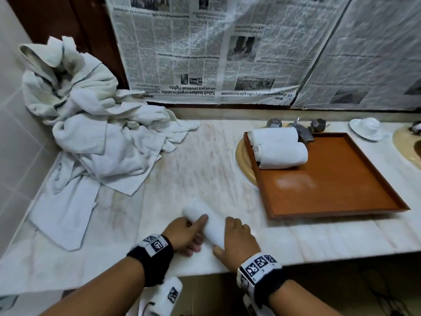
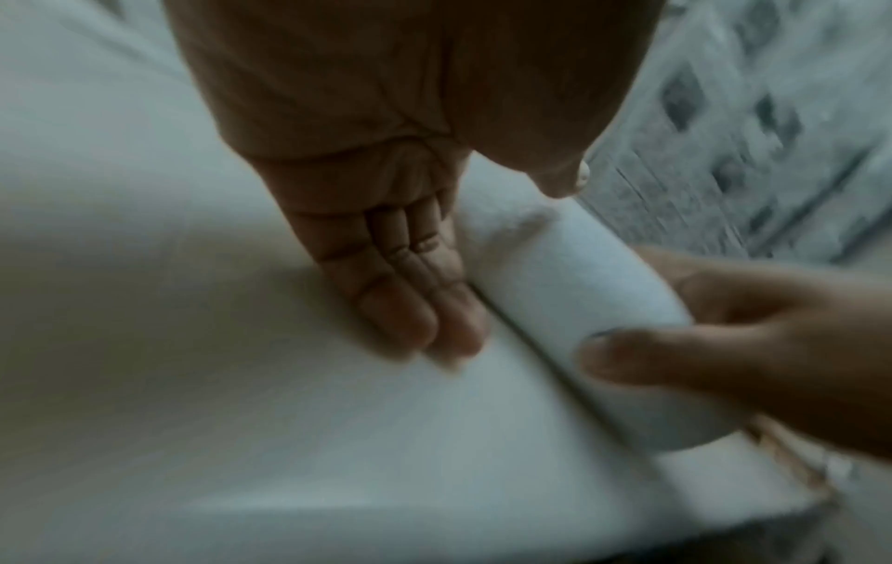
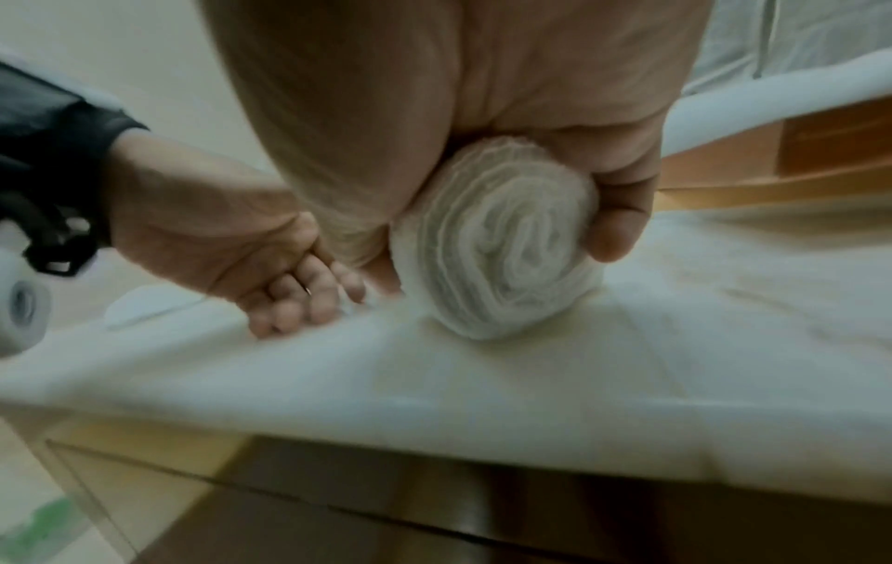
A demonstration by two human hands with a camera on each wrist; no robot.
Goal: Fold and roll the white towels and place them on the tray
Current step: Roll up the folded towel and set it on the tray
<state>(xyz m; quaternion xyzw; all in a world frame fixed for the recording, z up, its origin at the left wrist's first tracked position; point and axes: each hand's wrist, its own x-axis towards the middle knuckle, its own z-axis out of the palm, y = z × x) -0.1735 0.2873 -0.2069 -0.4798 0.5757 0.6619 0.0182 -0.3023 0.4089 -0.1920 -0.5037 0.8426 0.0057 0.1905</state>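
A white towel rolled into a tight cylinder (image 1: 206,221) lies on the marble counter near its front edge. My left hand (image 1: 185,232) holds its left part, thumb over the top and fingers (image 2: 415,297) straight along its near side. My right hand (image 1: 237,239) grips the right end; the right wrist view shows the spiral end (image 3: 502,244) between thumb and fingers. To the right, the brown wooden tray (image 1: 355,195) carries two rolled towels (image 1: 274,135) (image 1: 282,156) at its far left corner.
A heap of loose white towels (image 1: 95,137) fills the counter's left side up to the tiled wall. The tray sits over a beige sink (image 1: 242,160) with a metal faucet (image 1: 303,131) behind it. A white dish (image 1: 368,128) stands at far right. Newspaper (image 1: 205,49) covers the back wall.
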